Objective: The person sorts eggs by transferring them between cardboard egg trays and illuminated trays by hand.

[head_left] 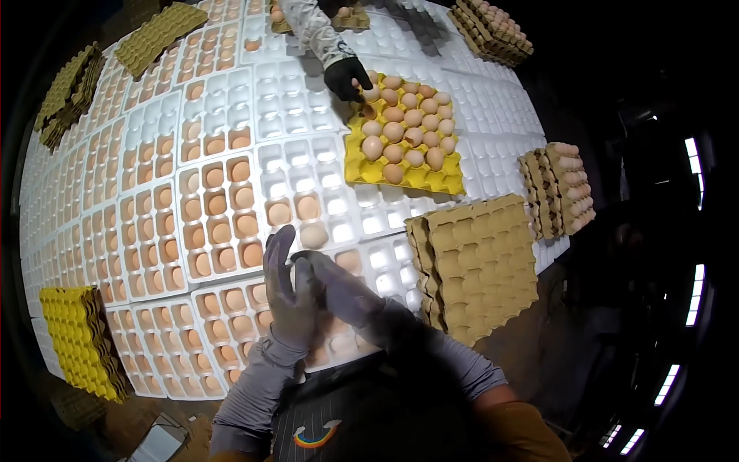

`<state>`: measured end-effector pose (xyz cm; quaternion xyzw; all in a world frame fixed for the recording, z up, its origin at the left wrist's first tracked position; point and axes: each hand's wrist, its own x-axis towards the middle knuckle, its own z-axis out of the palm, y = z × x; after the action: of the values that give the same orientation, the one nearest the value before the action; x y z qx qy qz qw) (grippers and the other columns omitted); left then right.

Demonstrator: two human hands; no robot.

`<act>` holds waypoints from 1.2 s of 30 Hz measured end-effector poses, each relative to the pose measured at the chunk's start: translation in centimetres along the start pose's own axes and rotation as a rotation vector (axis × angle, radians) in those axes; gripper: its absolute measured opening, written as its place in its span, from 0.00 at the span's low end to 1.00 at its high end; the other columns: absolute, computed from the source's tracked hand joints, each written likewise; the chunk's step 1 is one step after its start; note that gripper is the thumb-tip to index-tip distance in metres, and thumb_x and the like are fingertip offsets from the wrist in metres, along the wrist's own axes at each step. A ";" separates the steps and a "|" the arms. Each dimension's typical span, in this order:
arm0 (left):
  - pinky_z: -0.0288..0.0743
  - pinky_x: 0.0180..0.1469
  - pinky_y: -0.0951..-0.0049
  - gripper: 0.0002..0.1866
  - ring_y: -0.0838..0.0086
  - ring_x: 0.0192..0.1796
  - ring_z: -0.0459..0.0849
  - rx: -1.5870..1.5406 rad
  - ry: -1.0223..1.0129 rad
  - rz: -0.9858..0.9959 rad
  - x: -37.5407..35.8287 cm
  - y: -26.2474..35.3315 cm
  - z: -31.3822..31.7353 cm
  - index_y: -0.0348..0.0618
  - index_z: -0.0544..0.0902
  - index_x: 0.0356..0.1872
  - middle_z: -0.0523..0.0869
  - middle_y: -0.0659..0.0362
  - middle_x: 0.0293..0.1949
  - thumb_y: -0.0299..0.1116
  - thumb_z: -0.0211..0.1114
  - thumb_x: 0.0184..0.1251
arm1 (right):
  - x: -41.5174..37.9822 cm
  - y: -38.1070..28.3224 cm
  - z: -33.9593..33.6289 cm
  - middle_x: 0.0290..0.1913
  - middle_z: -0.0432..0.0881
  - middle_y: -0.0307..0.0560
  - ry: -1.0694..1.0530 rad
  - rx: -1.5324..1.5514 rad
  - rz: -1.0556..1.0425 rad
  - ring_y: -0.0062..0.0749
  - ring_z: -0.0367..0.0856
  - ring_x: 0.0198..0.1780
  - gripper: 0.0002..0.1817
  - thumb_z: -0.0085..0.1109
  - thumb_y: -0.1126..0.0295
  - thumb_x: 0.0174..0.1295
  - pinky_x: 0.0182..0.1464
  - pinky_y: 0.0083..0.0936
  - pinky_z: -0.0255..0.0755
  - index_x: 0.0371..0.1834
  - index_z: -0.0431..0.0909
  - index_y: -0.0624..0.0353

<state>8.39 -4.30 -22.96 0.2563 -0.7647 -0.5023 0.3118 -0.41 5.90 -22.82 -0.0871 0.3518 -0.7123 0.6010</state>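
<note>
My left hand (291,289), in a pale glove, has its fingers stretched up over the white egg trays. Against it lies my right hand (342,292), also gloved, with its fingers extended toward the left palm. No egg shows in either hand. Just beyond my fingertips a pale egg (313,236) sits in a compartment of a white tray (296,165), with two more eggs behind it. Farther back is a yellow tray (358,165) holding several eggs.
A co-worker's black-gloved hand (345,77) touches the yellow tray's eggs. Brown cartons (481,266) are stacked at my right, yellow cartons (73,335) at the far left. Egg-filled white trays (185,219) spread leftward. More loaded cartons (558,189) stand at the right edge.
</note>
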 end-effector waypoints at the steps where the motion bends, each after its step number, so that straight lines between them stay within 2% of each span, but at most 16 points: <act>1: 0.59 0.75 0.61 0.25 0.58 0.72 0.71 0.065 -0.032 0.108 0.6 0.3 0.5 0.34 0.69 0.71 0.73 0.46 0.69 0.39 0.48 0.81 | 0.3 -0.4 -1.6 0.64 0.76 0.41 -0.134 0.052 -0.021 0.28 0.75 0.64 0.26 0.49 0.57 0.77 0.66 0.33 0.71 0.72 0.65 0.57; 2: 0.59 0.75 0.60 0.27 0.57 0.72 0.71 0.132 -0.062 0.216 1.3 0.6 0.8 0.34 0.68 0.71 0.73 0.46 0.70 0.42 0.47 0.82 | 0.7 -1.6 -2.1 0.64 0.76 0.40 -0.269 0.106 -0.036 0.27 0.75 0.64 0.26 0.50 0.57 0.77 0.66 0.30 0.70 0.73 0.66 0.58; 4: 0.56 0.76 0.58 0.26 0.54 0.74 0.67 -0.076 -0.136 0.113 2.2 2.1 1.5 0.33 0.68 0.71 0.72 0.45 0.70 0.36 0.50 0.77 | 0.0 -5.9 -3.3 0.58 0.73 0.49 -0.241 -0.779 0.061 0.35 0.72 0.61 0.30 0.57 0.49 0.64 0.64 0.32 0.67 0.56 0.73 0.67; 6: 0.52 0.78 0.56 0.29 0.51 0.77 0.62 -0.356 -0.291 -0.054 2.4 2.8 2.2 0.32 0.66 0.73 0.69 0.45 0.72 0.30 0.56 0.71 | -2.2 -7.9 -3.6 0.61 0.79 0.43 -0.134 -0.446 0.085 0.25 0.77 0.61 0.24 0.56 0.60 0.74 0.61 0.24 0.71 0.66 0.74 0.64; 7: 0.53 0.78 0.56 0.30 0.50 0.77 0.61 -0.318 -0.268 0.004 2.6 2.9 2.9 0.33 0.66 0.73 0.68 0.45 0.73 0.31 0.58 0.71 | -2.3 -10.7 -2.9 0.59 0.80 0.42 -0.233 -0.681 0.038 0.24 0.78 0.60 0.25 0.58 0.58 0.73 0.59 0.23 0.72 0.66 0.74 0.64; 9: 0.53 0.78 0.55 0.31 0.50 0.77 0.61 -0.282 -0.241 0.063 3.0 2.9 3.8 0.34 0.66 0.73 0.67 0.44 0.73 0.31 0.60 0.70 | -1.9 -14.7 -1.7 0.55 0.82 0.43 -0.034 -0.989 0.125 0.26 0.80 0.56 0.27 0.61 0.55 0.70 0.57 0.24 0.73 0.65 0.75 0.61; 10: 0.54 0.78 0.55 0.32 0.49 0.76 0.61 -0.208 -0.258 0.037 3.1 3.0 3.9 0.35 0.66 0.73 0.67 0.43 0.73 0.32 0.62 0.69 | -1.7 -16.0 -1.7 0.54 0.83 0.44 0.271 -1.042 0.258 0.29 0.82 0.55 0.28 0.63 0.53 0.68 0.56 0.26 0.74 0.65 0.75 0.58; 12: 0.55 0.77 0.54 0.32 0.48 0.76 0.62 -0.136 -0.277 0.007 3.1 2.5 4.0 0.36 0.66 0.73 0.67 0.43 0.72 0.32 0.63 0.68 | -1.2 -18.2 -4.6 0.55 0.83 0.48 0.575 -1.823 0.003 0.39 0.83 0.55 0.29 0.65 0.49 0.65 0.57 0.34 0.75 0.64 0.75 0.53; 14: 0.57 0.76 0.52 0.31 0.48 0.75 0.63 0.071 -0.221 -0.092 2.2 -1.2 3.7 0.38 0.68 0.72 0.68 0.43 0.71 0.33 0.64 0.68 | -0.4 -20.8 -8.7 0.60 0.81 0.50 0.630 -2.111 0.092 0.48 0.79 0.60 0.30 0.65 0.48 0.62 0.63 0.41 0.72 0.65 0.74 0.48; 15: 0.59 0.75 0.52 0.28 0.48 0.74 0.64 0.406 -0.221 0.215 0.6 -5.9 3.2 0.37 0.71 0.70 0.70 0.44 0.70 0.32 0.63 0.69 | -0.2 -21.0 -12.1 0.61 0.79 0.50 0.569 -2.167 0.018 0.48 0.77 0.63 0.30 0.65 0.49 0.62 0.65 0.41 0.70 0.66 0.73 0.46; 16: 0.59 0.75 0.53 0.25 0.48 0.74 0.64 0.244 -0.115 -0.052 0.7 -4.2 2.2 0.38 0.73 0.68 0.72 0.45 0.68 0.32 0.61 0.71 | 0.2 -21.0 -15.0 0.63 0.78 0.49 0.492 -2.212 -0.064 0.48 0.75 0.65 0.30 0.65 0.51 0.62 0.68 0.42 0.68 0.67 0.72 0.44; 19: 0.57 0.76 0.50 0.23 0.47 0.74 0.64 0.417 -0.034 -0.103 -1.0 -6.2 -1.2 0.38 0.74 0.67 0.74 0.45 0.67 0.31 0.60 0.72 | 0.5 -21.9 -17.6 0.65 0.75 0.51 0.275 -2.104 -0.118 0.47 0.68 0.72 0.28 0.62 0.60 0.64 0.73 0.41 0.62 0.68 0.72 0.44; 23: 0.53 0.76 0.44 0.23 0.43 0.74 0.64 0.534 -0.143 -0.006 -2.0 -6.9 -2.3 0.43 0.76 0.66 0.75 0.45 0.66 0.31 0.60 0.70 | -1.5 -21.5 -15.0 0.65 0.75 0.50 0.415 -1.938 -0.339 0.46 0.69 0.71 0.25 0.59 0.66 0.65 0.74 0.41 0.60 0.67 0.73 0.48; 25: 0.52 0.77 0.43 0.26 0.41 0.74 0.62 0.522 -0.233 0.088 -1.1 -5.7 -0.8 0.48 0.76 0.67 0.74 0.46 0.66 0.35 0.65 0.68 | -3.7 -20.5 -12.2 0.66 0.75 0.51 0.613 -1.493 -0.389 0.46 0.70 0.70 0.24 0.58 0.71 0.65 0.73 0.38 0.62 0.66 0.74 0.52; 31: 0.56 0.75 0.47 0.25 0.54 0.64 0.72 0.682 -0.227 0.185 2.8 -6.7 3.3 0.49 0.79 0.60 0.78 0.54 0.52 0.40 0.72 0.60 | -12.6 -16.1 -9.2 0.65 0.76 0.52 0.662 -1.630 -0.486 0.46 0.71 0.70 0.23 0.61 0.75 0.62 0.71 0.36 0.65 0.63 0.76 0.57; 36: 0.56 0.75 0.49 0.27 0.55 0.60 0.74 0.840 -0.433 0.334 3.6 -5.6 3.9 0.47 0.79 0.59 0.79 0.52 0.48 0.29 0.70 0.54 | -20.8 -17.1 -9.5 0.65 0.76 0.52 0.797 -1.749 -0.417 0.48 0.71 0.69 0.23 0.63 0.74 0.62 0.71 0.39 0.66 0.62 0.77 0.57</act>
<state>3.56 -6.54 -28.51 0.1234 -0.9787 -0.1359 0.0918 -13.69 29.20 -13.25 -0.3152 0.9096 -0.2696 0.0244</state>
